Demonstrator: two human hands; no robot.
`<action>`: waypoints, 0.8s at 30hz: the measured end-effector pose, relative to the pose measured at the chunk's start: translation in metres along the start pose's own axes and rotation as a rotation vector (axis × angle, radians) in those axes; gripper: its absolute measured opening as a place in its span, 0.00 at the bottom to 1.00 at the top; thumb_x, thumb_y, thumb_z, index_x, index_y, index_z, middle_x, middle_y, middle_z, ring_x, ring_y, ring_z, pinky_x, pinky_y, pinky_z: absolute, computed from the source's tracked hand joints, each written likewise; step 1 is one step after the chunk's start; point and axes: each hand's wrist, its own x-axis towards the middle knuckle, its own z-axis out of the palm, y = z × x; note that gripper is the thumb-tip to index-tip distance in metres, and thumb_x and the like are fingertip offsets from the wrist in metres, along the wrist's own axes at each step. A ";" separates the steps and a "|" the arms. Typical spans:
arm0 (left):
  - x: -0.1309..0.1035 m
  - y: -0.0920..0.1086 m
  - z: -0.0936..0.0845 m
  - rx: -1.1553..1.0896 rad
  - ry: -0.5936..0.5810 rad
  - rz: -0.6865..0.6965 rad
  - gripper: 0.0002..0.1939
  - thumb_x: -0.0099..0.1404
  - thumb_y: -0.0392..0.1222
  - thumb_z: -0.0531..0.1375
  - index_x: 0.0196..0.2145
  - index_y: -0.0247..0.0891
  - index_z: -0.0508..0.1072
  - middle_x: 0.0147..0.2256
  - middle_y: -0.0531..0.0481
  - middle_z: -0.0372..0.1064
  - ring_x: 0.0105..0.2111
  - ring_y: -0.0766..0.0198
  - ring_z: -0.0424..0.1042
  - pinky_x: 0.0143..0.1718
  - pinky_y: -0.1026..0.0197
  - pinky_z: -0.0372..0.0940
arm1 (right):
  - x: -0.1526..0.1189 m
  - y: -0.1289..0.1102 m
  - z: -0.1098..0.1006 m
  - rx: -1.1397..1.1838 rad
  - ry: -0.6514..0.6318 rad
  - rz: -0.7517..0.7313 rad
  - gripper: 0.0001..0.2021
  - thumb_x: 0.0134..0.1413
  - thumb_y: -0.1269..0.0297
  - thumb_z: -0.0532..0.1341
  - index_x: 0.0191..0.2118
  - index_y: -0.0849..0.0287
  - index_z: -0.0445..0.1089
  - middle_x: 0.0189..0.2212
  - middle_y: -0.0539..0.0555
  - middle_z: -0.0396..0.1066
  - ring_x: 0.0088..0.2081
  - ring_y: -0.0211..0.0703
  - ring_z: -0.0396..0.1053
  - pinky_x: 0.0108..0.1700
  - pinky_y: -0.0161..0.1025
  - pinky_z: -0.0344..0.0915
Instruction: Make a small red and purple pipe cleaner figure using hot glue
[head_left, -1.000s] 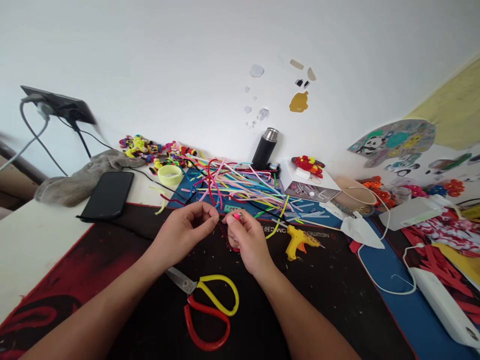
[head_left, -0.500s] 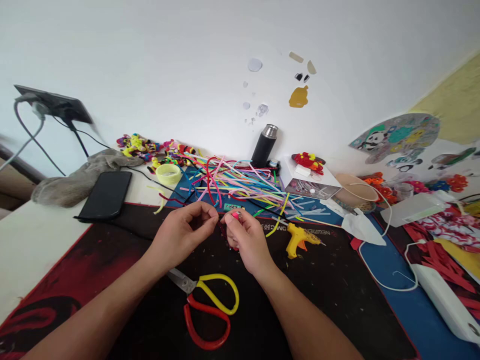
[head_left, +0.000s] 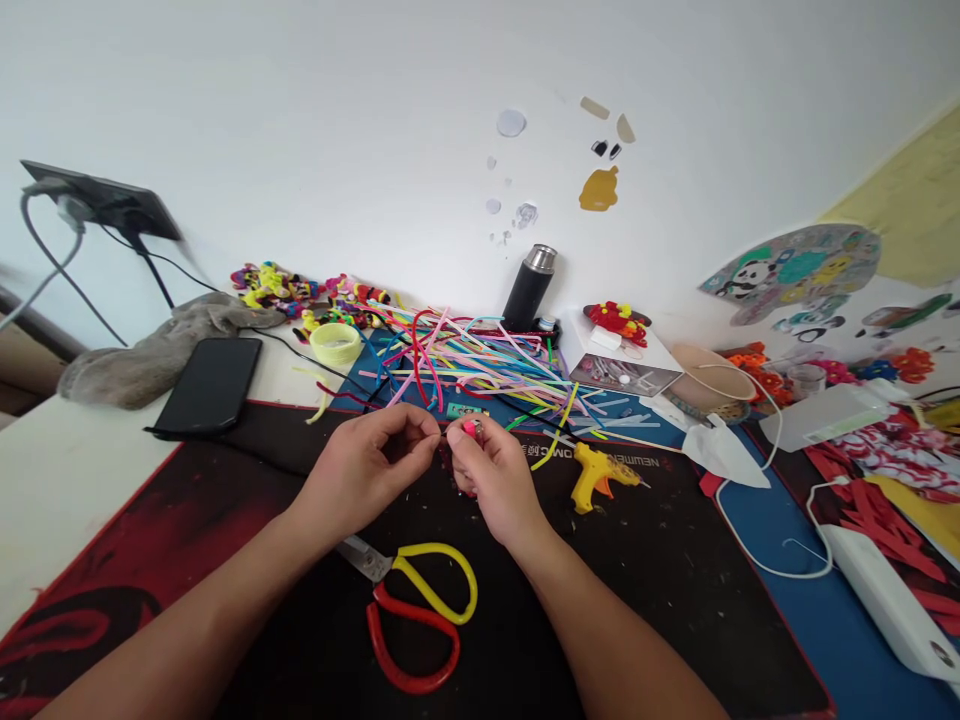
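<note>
My left hand [head_left: 375,465] is closed, thumb and index finger pinched together; whatever lies between the tips is too small to make out. Right beside it, my right hand [head_left: 495,480] is closed around a small craft piece [head_left: 472,428] with a bright pink part, and dark red material shows under its fingers. The fingertips of both hands nearly meet above the dark mat [head_left: 637,600]. Below them lie scissors [head_left: 420,615] with one yellow and one red handle, their blades partly under my left forearm. A yellow glue gun [head_left: 600,477] rests right of my right hand.
Loose colourful pipe cleaners [head_left: 480,360] are heaped behind my hands, with a black flask [head_left: 530,287] at the wall. To the left are a phone [head_left: 211,385] and a yellow tape roll [head_left: 335,344]. A white box [head_left: 626,358] and white cable [head_left: 750,560] are at the right.
Both hands keep nearly the same pose, with their fingertips slightly shifted. The whole view has moved a little.
</note>
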 end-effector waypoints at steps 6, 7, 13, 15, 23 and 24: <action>-0.002 -0.002 0.000 -0.010 -0.024 -0.004 0.07 0.71 0.44 0.64 0.37 0.40 0.80 0.29 0.55 0.77 0.26 0.66 0.70 0.29 0.65 0.63 | 0.000 0.003 -0.002 -0.083 0.026 -0.023 0.17 0.61 0.48 0.71 0.35 0.55 0.70 0.20 0.39 0.54 0.20 0.33 0.48 0.22 0.34 0.46; -0.002 -0.002 0.000 -0.021 -0.023 -0.021 0.08 0.71 0.45 0.64 0.37 0.40 0.80 0.29 0.55 0.77 0.27 0.65 0.70 0.30 0.65 0.63 | 0.000 0.002 -0.002 -0.092 0.030 -0.026 0.17 0.61 0.47 0.71 0.35 0.55 0.70 0.20 0.39 0.54 0.20 0.33 0.48 0.22 0.35 0.46; 0.004 -0.004 -0.010 -0.201 -0.064 -0.237 0.18 0.71 0.58 0.67 0.37 0.40 0.81 0.31 0.53 0.74 0.29 0.63 0.68 0.30 0.64 0.62 | -0.001 -0.006 -0.003 -0.143 0.037 -0.031 0.17 0.61 0.47 0.70 0.36 0.54 0.70 0.20 0.39 0.54 0.20 0.34 0.48 0.23 0.35 0.48; 0.007 -0.005 -0.013 -0.257 -0.111 -0.278 0.20 0.70 0.61 0.68 0.35 0.40 0.80 0.29 0.55 0.71 0.27 0.65 0.63 0.28 0.64 0.58 | -0.002 -0.009 -0.004 -0.210 0.053 -0.075 0.14 0.63 0.50 0.69 0.37 0.54 0.71 0.21 0.41 0.57 0.21 0.35 0.51 0.24 0.35 0.52; 0.009 -0.003 -0.012 -0.388 -0.216 -0.321 0.21 0.68 0.62 0.70 0.34 0.40 0.79 0.28 0.56 0.67 0.26 0.66 0.60 0.27 0.64 0.56 | -0.005 -0.008 -0.005 -0.469 0.096 -0.255 0.08 0.66 0.56 0.66 0.39 0.55 0.77 0.29 0.49 0.74 0.29 0.41 0.68 0.32 0.37 0.65; 0.009 -0.003 -0.012 -0.396 -0.221 -0.327 0.21 0.68 0.62 0.70 0.34 0.40 0.79 0.28 0.56 0.67 0.26 0.66 0.60 0.28 0.64 0.56 | -0.005 -0.008 -0.005 -0.478 0.094 -0.256 0.08 0.66 0.56 0.66 0.39 0.55 0.77 0.29 0.49 0.75 0.28 0.41 0.68 0.32 0.37 0.64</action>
